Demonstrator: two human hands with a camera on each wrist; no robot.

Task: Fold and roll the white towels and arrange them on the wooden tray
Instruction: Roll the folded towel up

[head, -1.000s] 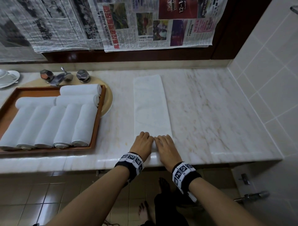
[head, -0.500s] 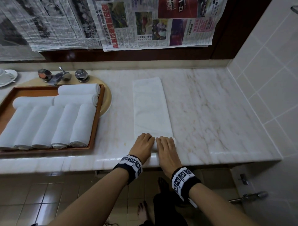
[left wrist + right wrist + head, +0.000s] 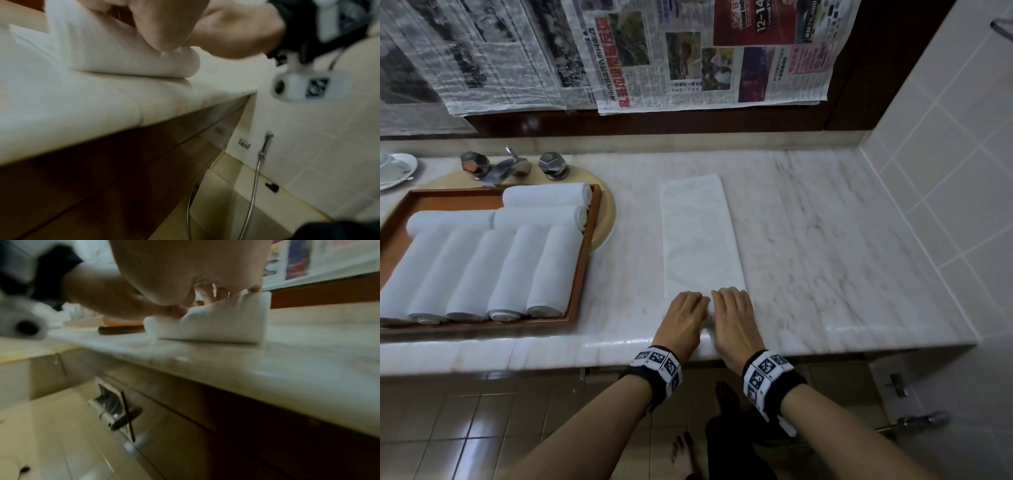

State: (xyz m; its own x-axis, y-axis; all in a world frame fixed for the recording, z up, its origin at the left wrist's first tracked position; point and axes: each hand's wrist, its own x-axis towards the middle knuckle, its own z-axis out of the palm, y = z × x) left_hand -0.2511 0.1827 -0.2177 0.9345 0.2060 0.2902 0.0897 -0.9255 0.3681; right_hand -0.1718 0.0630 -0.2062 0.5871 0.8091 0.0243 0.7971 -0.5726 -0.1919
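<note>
A white towel (image 3: 698,236) lies folded into a long strip on the marble counter (image 3: 825,246), running away from me. Its near end is turned into a small roll (image 3: 123,53), which also shows in the right wrist view (image 3: 222,324). My left hand (image 3: 686,310) and right hand (image 3: 732,308) sit side by side on that roll, with fingers curled over it and thumbs behind. To the left, the wooden tray (image 3: 582,260) holds several rolled white towels (image 3: 482,267): a row lying lengthwise and others laid across behind them.
A chrome tap (image 3: 506,168) with two knobs stands behind the tray, over a round beige basin (image 3: 606,212). A white saucer (image 3: 397,168) is at the far left. Newspaper (image 3: 688,51) covers the back wall. A tiled wall (image 3: 945,171) bounds the counter on the right.
Both hands have stayed on the towel's near end and turned the roll a little further away from the counter edge. The flat part of the strip looks slightly shorter.
</note>
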